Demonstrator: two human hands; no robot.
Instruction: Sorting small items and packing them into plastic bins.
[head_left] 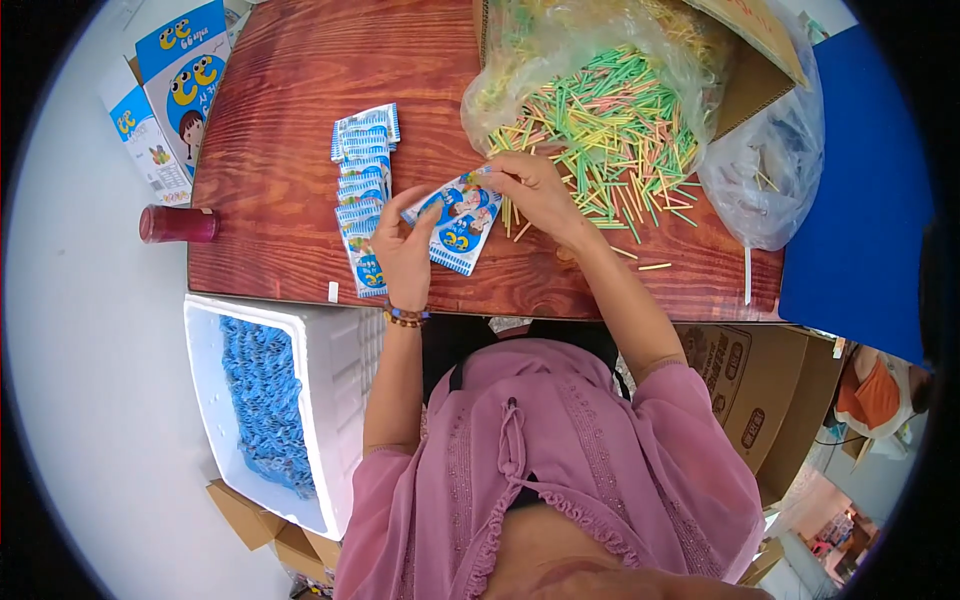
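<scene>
Over the wooden table, blue-and-white packets (462, 240) with cartoon print are held between my two hands, apparently more than one, overlapping. My left hand (403, 250) pinches their left side between thumb and fingers. At their upper right corner, my right hand (540, 195) has its fingers closed on the edge; the fingertips partly hide it. Beside my left hand lies an overlapping column of similar packets (362, 190). Just beyond my right hand spreads a heap of thin green, yellow and pink sticks (620, 130), spilling from a clear plastic bag (500, 90).
A cardboard box (755, 85) holds the bag at the far right. Left of me stands a white foam box (318, 400) full of blue packets. A pink-red jar (178, 224) and printed cartons (185, 90) are by the table's left edge. Crumpled plastic (765, 190) hangs near the right edge.
</scene>
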